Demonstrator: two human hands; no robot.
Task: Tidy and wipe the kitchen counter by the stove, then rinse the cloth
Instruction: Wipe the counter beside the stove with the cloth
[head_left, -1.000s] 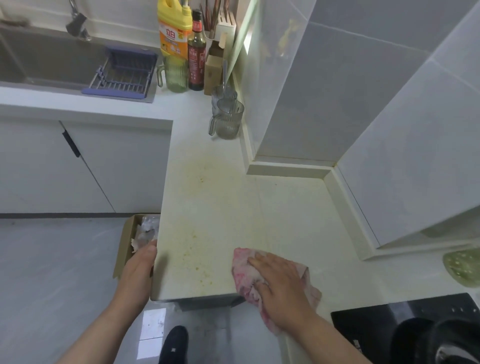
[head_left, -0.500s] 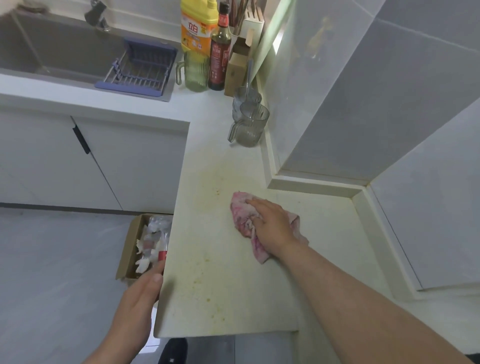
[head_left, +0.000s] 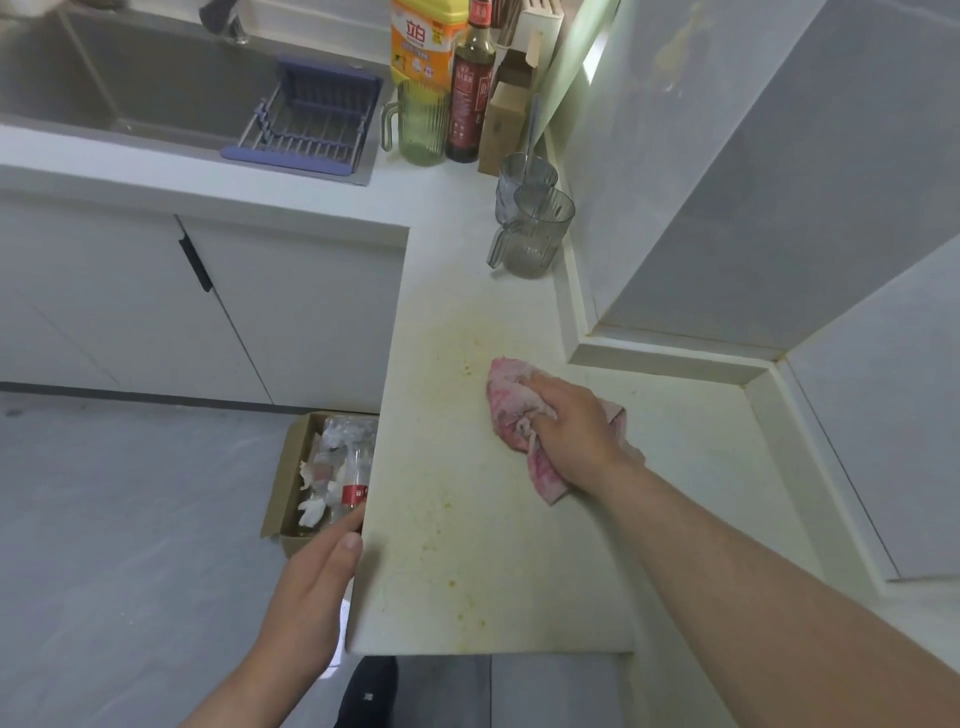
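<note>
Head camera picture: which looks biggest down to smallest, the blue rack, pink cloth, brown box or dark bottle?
1. blue rack
2. brown box and pink cloth, about alike; both partly hidden
3. dark bottle

Grey floor tiles (head_left: 130, 519) lie below the white cabinet doors (head_left: 291, 317); right of the cabinet doors rises a glossy pale-grey tiled wall (head_left: 753, 182).

Soft, even light, glare on the wall tiles (head_left: 701, 171), wide-angle bending at the edges.
</note>
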